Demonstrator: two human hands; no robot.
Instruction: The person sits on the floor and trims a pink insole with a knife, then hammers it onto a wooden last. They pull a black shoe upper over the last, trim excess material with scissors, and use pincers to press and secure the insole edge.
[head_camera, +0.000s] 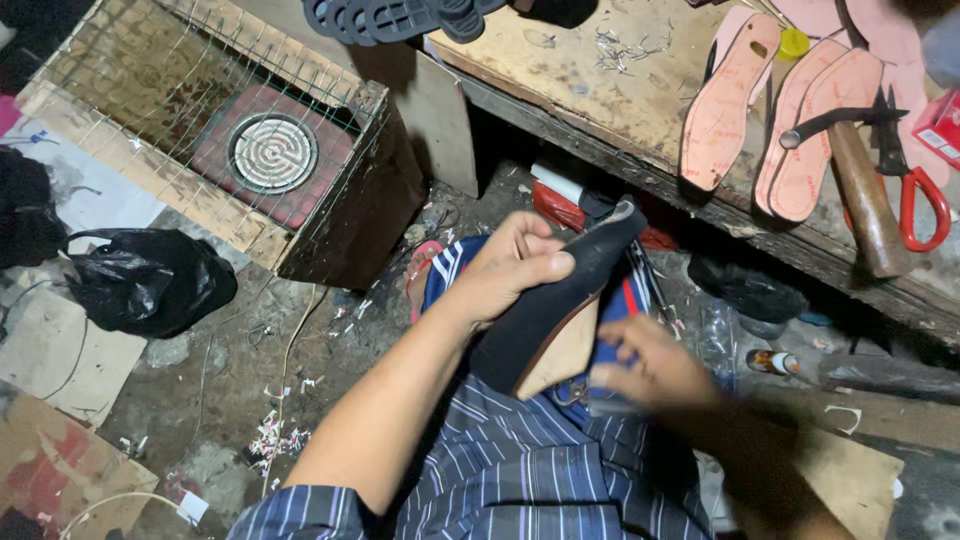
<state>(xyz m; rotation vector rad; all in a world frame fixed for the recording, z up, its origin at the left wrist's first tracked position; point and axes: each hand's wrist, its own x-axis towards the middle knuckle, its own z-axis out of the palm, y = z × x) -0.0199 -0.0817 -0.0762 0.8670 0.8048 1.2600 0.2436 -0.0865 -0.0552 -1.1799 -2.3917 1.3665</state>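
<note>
The left hand (515, 268) grips a black shoe upper (560, 300), matte and curved, with a tan sole face showing beneath, held over the lap. The right hand (650, 370) is blurred just below the shoe; whether it holds anything cannot be told. Right of the shoe, a worn wooden bench (600, 80) carries pink insoles (725, 100), a wooden-handled hammer (860, 195) and red-handled scissors (915, 185). Left of the shoe stands a wire-meshed wooden box (330, 215) (a round coil heater (272, 152) inside) on a littered dirt floor (230, 400).
</note>
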